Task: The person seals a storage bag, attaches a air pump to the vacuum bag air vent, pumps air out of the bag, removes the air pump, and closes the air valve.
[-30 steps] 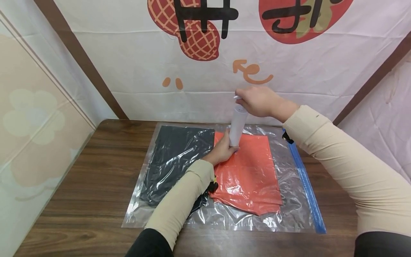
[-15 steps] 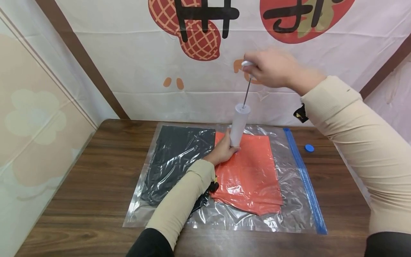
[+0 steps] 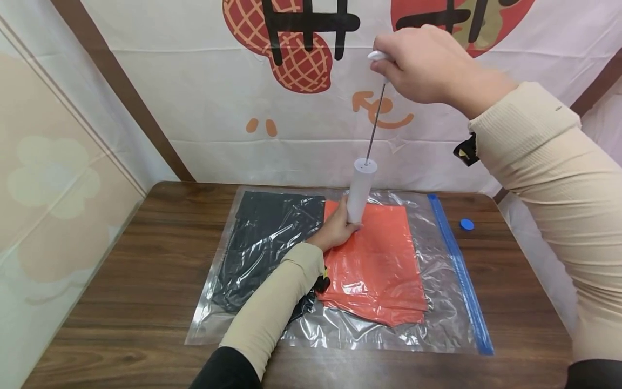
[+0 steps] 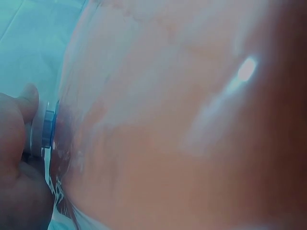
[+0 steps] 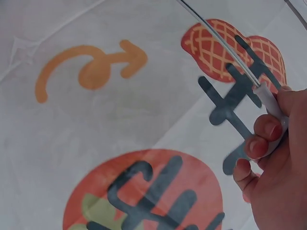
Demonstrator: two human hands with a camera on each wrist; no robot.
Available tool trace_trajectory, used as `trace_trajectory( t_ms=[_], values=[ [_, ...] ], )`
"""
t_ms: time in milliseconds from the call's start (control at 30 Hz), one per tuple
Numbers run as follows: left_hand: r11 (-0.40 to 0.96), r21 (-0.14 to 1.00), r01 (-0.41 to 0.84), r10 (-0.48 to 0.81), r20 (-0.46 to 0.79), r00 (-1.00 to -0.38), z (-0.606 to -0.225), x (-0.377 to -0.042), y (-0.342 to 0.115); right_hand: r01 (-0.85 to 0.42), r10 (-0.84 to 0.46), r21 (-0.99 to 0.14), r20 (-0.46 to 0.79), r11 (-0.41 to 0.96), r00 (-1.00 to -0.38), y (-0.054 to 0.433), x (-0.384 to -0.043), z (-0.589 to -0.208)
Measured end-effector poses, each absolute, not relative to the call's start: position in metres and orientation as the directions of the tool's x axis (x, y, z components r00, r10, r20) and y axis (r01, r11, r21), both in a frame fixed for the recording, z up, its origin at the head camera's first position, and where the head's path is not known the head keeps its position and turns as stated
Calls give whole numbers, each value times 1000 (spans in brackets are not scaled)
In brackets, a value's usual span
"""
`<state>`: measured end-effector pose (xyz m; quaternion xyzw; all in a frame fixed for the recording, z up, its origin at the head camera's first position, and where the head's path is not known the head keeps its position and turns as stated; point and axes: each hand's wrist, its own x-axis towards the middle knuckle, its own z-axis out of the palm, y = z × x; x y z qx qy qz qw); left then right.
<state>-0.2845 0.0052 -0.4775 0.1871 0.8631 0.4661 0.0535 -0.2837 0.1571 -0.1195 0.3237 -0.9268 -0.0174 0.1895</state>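
A white hand pump stands slightly tilted on a clear vacuum storage bag. Low on its barrel my left hand grips it. My right hand holds the pump's white handle high up, and the thin metal rod shows above the barrel. In the right wrist view my fingers curl round the handle. Inside the bag lie a folded black garment and a folded orange-red one. A blue valve piece shows at the pump's foot in the left wrist view.
Along the bag's right side runs a blue zip strip. Beyond it a small blue cap lies on the brown wooden table. A printed white cloth hangs behind the table's back edge.
My right hand has risen and moved right, drawing the handle up so the metal rod came out of the barrel. The small blue cap came into sight. My left hand stays in place.
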Motion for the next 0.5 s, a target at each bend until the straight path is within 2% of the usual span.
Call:
trace_trajectory(
  t_ms=[300, 500],
  values=[
    [488, 832, 263, 374, 73, -925, -478, -287, 5, -567, -584, 156, 323, 809, -744, 154, -285, -119],
    [482, 832, 275, 375, 88, -923, -479, -286, 6, -599, -609, 118, 222, 792, -761, 153, -290, -151]
  ],
)
